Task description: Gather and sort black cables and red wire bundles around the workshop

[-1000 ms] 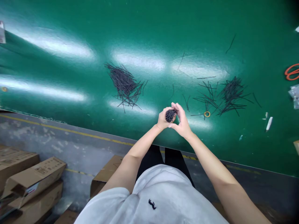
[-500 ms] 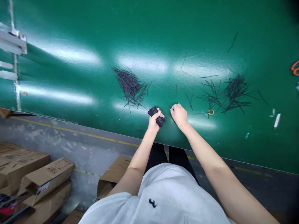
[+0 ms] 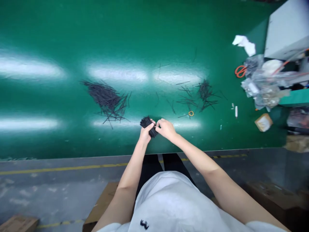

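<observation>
A thick bundle of short, thin black strips (image 3: pixel 145 122) is wrapped in the fingers of my left hand (image 3: pixel 145 133), tilted above the table's near edge. Close against the bundle's right side is my right hand (image 3: pixel 166 129), its fingers curled and pinched together. What those fingers hold, if anything, is too small to make out. To the left on the green table lies a large loose pile of the same black strips (image 3: pixel 103 96). A smaller scattered pile (image 3: pixel 205 95) lies to the right, with a yellow ring (image 3: pixel 191 113) near it.
Orange-handled scissors (image 3: pixel 240 71), crumpled plastic bags (image 3: pixel 263 85) and white paper (image 3: pixel 245 44) lie at the right of the green table (image 3: pixel 135 29). A white pen-like piece (image 3: pixel 236 111) and a tape roll (image 3: pixel 264 122) sit nearer. A cardboard box (image 3: pixel 102 201) stands on the floor below.
The view has swung to the right, bringing the clutter at the right end into sight. My right hand has closed the gap to the bundle, which stays in my left hand.
</observation>
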The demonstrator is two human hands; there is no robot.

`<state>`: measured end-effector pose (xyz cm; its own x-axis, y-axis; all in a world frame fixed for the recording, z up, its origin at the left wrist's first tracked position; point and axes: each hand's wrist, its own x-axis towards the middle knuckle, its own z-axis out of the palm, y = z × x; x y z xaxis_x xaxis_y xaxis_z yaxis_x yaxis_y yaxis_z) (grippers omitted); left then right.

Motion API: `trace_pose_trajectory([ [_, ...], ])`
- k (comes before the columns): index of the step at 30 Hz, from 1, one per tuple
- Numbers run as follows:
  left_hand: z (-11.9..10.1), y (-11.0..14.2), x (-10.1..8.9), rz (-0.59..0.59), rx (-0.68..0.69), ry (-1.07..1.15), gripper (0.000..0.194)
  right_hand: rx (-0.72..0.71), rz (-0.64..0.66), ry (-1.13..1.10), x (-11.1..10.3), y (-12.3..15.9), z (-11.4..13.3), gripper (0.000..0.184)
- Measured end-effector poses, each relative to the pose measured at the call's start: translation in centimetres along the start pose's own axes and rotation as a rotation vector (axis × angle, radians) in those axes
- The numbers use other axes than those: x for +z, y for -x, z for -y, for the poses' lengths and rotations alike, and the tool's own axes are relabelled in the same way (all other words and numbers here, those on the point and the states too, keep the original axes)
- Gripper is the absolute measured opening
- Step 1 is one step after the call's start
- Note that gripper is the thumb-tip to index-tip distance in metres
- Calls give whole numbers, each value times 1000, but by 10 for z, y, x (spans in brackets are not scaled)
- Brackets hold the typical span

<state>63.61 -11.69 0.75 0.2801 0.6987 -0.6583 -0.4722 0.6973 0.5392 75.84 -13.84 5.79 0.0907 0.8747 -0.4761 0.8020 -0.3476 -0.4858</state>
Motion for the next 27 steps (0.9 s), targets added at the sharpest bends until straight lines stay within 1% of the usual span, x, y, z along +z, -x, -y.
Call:
trace_pose_trajectory([
  [2, 5, -1, 1, 44, -29, -47, 47, -19, 17, -45, -1, 4, -7, 13],
  [3, 8, -1, 2, 55, -39, -62, 46, -42, 35, -98, -3, 5, -15, 13],
  [4, 10, -2, 4, 52, -47, -67, 45, -55, 45, -170, -6, 6, -27, 14],
  [5, 12, -3, 5, 36, -48, -59, 44, -33, 35, -255, -11, 7, -43, 16],
  [6, 13, -4, 6, 12, -41, -40, 44, 36, -12, -349, -18, 8, -64, 18],
  [7, 13, -5, 7, -13, -31, -15, 45, 159, -99, -444, -28, 9, -89, 20],
  [8, 13, -7, 7, -32, -21, 6, 46, 324, -219, -521, -39, 11, -117, 22],
  [9, 12, -8, 7, -40, -14, 22, 46, 498, -367, -585, -53, 12, -146, 21],
  [10, 12, -9, 7, -33, -11, 31, 47, 656, -480, -623, -67, 12, -175, 22],
  [11, 11, -10, 7, -19, -12, 32, 47, 730, -537, -625, -83, 12, -202, 23],
  [13, 11, -9, 7, 12, -18, 15, 47, 820, -582, -605, -112, 7, -245, 26],
  [15, 12, -8, 6, 24, -17, -9, 47, 858, -571, -564, -137, -7, -270, 31],
  [16, 12, -8, 6, 26, -14, -19, 47, 872, -560, -540, -147, -17, -275, 32],
  [18, 14, -8, 6, 24, -4, -30, 47, 887, -529, -479, -162, -42, -276, 36],
  [20, 14, -8, 5, 26, 3, -39, 46, 890, -517, -404, -173, -69, -269, 37],
  [22, 14, -9, 4, 32, -3, -47, 45, 885, -537, -324, -182, -92, -260, 35],
  [24, 14, -10, 3, 41, -15, -53, 45, 872, -584, -245, -189, -105, -256, 35],
  [27, 14, -9, 1, 58, -24, -57, 45, 862, -663, -141, -198, -101, -262, 35],
])
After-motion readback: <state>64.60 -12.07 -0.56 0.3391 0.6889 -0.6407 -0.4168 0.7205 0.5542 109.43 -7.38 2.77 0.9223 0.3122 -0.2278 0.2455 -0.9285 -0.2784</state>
